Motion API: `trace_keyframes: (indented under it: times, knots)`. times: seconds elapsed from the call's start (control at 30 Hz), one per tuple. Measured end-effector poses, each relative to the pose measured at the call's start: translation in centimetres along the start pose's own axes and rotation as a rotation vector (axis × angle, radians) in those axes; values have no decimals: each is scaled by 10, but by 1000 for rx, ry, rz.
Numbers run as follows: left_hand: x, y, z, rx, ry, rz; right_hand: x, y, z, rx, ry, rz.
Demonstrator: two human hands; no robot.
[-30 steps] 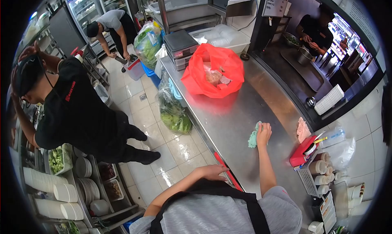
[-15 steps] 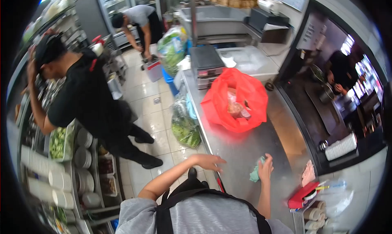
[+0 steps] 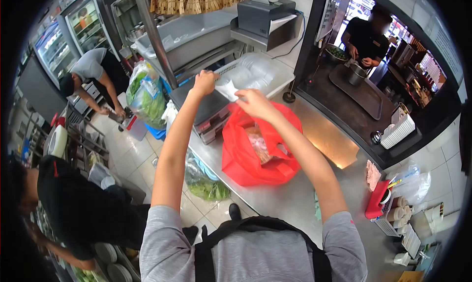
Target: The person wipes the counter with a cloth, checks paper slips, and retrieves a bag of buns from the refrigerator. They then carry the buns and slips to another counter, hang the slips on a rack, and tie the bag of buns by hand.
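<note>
Over the far end of the counter, a white paper slip (image 3: 227,90) stretches between my two hands. My right hand (image 3: 253,104) pinches its near corner. At the slip's upper left edge, my left hand (image 3: 204,82) is closed, its fingertips partly hidden. Below my right forearm sits a red bag (image 3: 236,156), its mouth open, with a clear-wrapped packet (image 3: 257,143) inside. A dark flat-topped device (image 3: 189,105) stands under my left forearm. The green cloth (image 3: 317,207) lies on the counter, mostly covered by my right arm.
A white basket (image 3: 281,80) holds clear plastic lids or containers beside the wall. A printer (image 3: 265,17) rests on a shelf above. Bagged greens (image 3: 147,97) stand left of the counter (image 3: 307,176). Co-workers are at left and beyond the pass window.
Both hands have reached forward to the paper slip near the basket. My right hand has let go of the green cloth. My view has shifted, and the nearer co-worker at left has bent down.
</note>
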State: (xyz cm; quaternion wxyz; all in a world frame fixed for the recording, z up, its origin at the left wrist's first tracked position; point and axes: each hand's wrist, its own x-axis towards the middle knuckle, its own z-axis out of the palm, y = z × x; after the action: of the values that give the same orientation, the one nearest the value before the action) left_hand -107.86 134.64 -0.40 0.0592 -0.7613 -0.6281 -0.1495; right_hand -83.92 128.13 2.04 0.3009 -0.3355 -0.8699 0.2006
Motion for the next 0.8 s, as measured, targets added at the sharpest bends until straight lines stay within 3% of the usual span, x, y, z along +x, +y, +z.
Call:
trace_keyframes:
  times: [0.13, 0.27, 0.37, 0.5, 0.57, 0.63, 0.7, 0.73, 0.8]
  knots:
    - [59, -29, 37, 66, -473, -194, 54, 26, 55, -313, -146, 234]
    - [74, -44, 54, -41, -574, -193, 66, 46, 73, -186, -212, 378]
    - [78, -58, 56, -251, -513, -242, 73, 68, 81, -48, -184, 379]
    - [68, -65, 38, -245, -142, -211, 93, 116, 66, 264, -112, 385]
    - [62, -62, 13, -282, -17, -197, 90, 105, 28, 738, -36, 469]
    - [53, -53, -11, -379, 88, -150, 82, 75, -15, 740, 35, 580]
    - [57, -62, -14, -727, -26, -3, 73, 57, -47, 762, 88, 635]
    - [40, -38, -38, -1060, -144, -171, 69, 53, -59, 783, 104, 635]
    - [27, -17, -53, -1458, -301, -178, 60, 42, -78, 814, 127, 614]
